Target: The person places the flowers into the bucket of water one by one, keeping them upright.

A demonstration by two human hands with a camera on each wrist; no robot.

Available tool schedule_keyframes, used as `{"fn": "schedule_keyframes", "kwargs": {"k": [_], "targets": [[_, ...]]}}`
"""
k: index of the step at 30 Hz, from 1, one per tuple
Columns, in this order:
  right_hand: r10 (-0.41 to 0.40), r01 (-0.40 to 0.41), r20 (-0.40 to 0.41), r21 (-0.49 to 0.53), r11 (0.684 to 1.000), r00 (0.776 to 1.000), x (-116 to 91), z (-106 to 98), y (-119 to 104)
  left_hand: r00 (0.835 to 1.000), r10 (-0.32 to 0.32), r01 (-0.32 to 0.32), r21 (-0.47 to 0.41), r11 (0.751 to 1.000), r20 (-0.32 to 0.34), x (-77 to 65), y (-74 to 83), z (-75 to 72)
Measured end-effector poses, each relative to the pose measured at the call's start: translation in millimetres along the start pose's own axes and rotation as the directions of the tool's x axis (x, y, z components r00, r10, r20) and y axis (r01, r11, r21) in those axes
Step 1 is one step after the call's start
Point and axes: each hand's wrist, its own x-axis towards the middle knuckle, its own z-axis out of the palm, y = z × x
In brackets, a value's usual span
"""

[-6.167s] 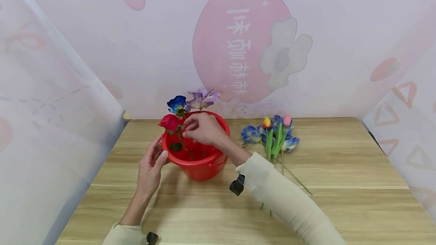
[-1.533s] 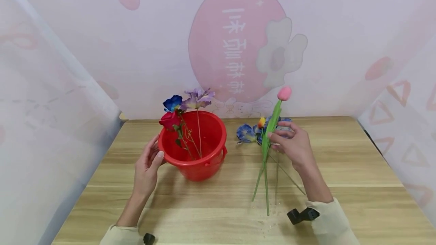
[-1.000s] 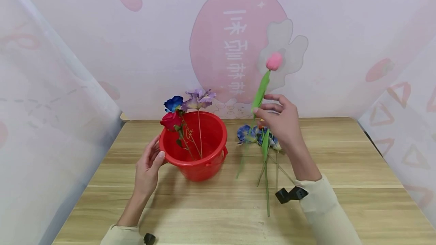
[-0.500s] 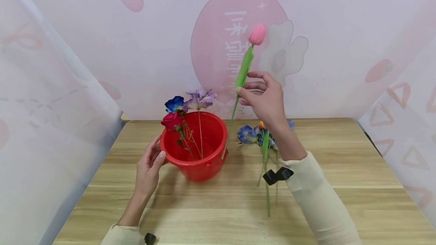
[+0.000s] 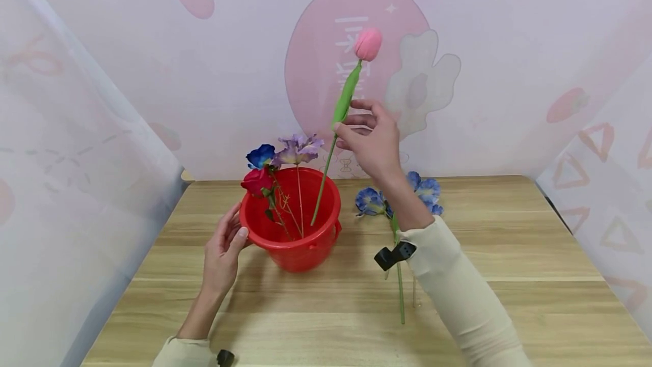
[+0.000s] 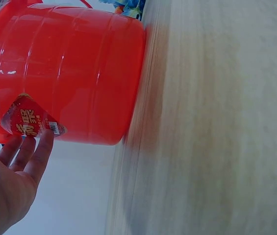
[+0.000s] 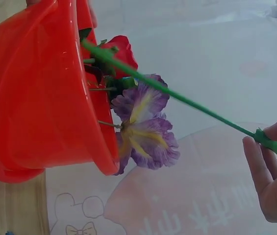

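My right hand [image 5: 374,140] pinches an artificial pink tulip [image 5: 368,44] by its green leaf and stem, with the bloom up and the stem slanting down to the left. Its stem's lower end overlaps the opening of the red bucket [image 5: 297,256] in the head view. The left hand [image 5: 220,256] holds the bucket's left side, thumb by the rim and fingers against the outer wall near a sticker [image 6: 28,117]. A red rose [image 5: 257,181], a blue rose [image 5: 261,156] and a purple iris [image 7: 145,132] stand inside, leaning out over the rim.
Blue flowers [image 5: 369,201] lie on the wooden table [image 5: 316,327] right of the bucket, partly behind the right forearm. A green stem [image 5: 400,293] extends from that pile towards the front. A printed cloth [image 5: 229,72] hangs behind the table.
The right hand let go of a flower in the bucket, took the pink tulip from the pile, lifted it and carried it left over the bucket. The left hand stays on the bucket.
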Motion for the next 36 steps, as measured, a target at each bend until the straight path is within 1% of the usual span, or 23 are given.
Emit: {"fn": "schedule_keyframes", "kwargs": {"k": [4,11,16,26,29,33,36], "targets": [[0.003,-0.003,0.014,-0.008,1.0,1.0,0.3,4.2,3.8,1.0,0.0,0.0,-0.008,1.0,-0.001,0.7,-0.2,-0.8],[0.068,-0.063,0.068,-0.084,0.994,0.995,-6.4,11.2,23.8,1.0,-0.008,0.007,-0.003,1.0,-0.002,0.4,0.3,-4.3],[0.098,-0.085,0.1,-0.121,0.989,0.99,-10.7,16.4,37.0,1.0,-0.011,0.011,-0.009,1.0,-0.005,-0.8,0.4,-5.9],[0.123,-0.101,0.115,-0.18,0.979,0.986,-12.4,23.7,57.7,1.0,-0.013,0.013,0.001,1.0,-0.003,-1.7,1.0,-5.7],[0.139,-0.114,0.122,-0.188,0.975,0.983,-12.7,26.1,61.7,1.0,-0.015,0.015,0.0,1.0,-0.003,-1.8,1.2,-5.7],[0.188,-0.158,0.133,-0.208,0.965,0.973,-14.1,30.8,64.8,1.0,-0.016,0.016,-0.004,1.0,-0.005,-1.9,1.5,-5.8],[0.208,-0.173,0.147,-0.222,0.96,0.967,-15.3,35.1,66.0,1.0,-0.015,0.015,-0.01,1.0,-0.006,-1.8,1.6,-5.9]]}}
